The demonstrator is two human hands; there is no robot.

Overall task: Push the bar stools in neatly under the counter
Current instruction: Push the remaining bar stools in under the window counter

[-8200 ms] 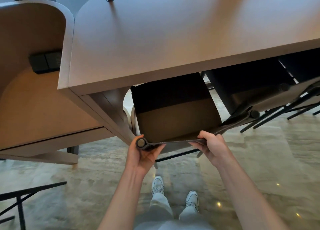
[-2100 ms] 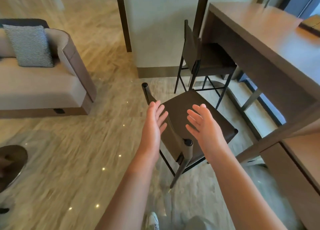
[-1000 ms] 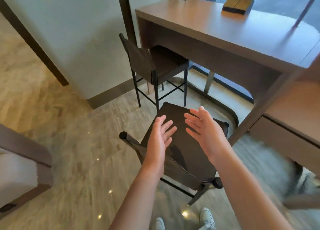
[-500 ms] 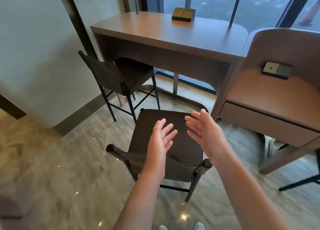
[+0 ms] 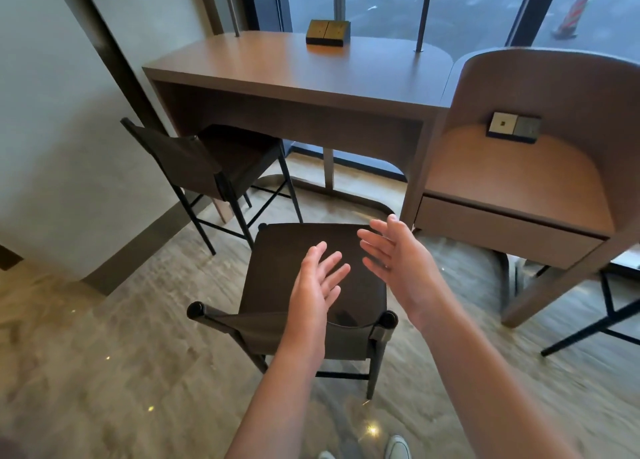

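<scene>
1. Dark-seated near stool point(image 5: 313, 275), head view: stands free on the stone floor point(image 5: 104, 372), at 12 o'clock from the person, well apart from the desk point(image 5: 294, 74). Backrest point(image 5: 277, 330) lies nearest the person; the seat front faces the desk opening.
2. Backrest long axis: runs 9 to 3 o'clock, between two round-capped posts, roughly parallel to the desk's front edge.
3. Left hand point(image 5: 315, 285): fingers straight and spread, holding nothing; it hovers above the seat, just past the backrest rail. Whether it touches the seat cannot be told.
4. Right hand point(image 5: 394, 254): likewise flat and empty, palm turned inward, over the seat's right edge, slightly further forward than the left.
5. Relation governing the next move (judgement): the rail lies below and slightly behind both hands, toward 6 o'clock, so they would draw back and down to take it. Each hand is about equally near its own post.
6. Push direction (judgement): toward 12 o'clock, into the free bay right of the second stool.
7. Second stool point(image 5: 214, 161): at 10 o'clock, seat partly under the desk, turned askew.
8. Small box point(image 5: 327, 33): on the desk's far edge.
</scene>
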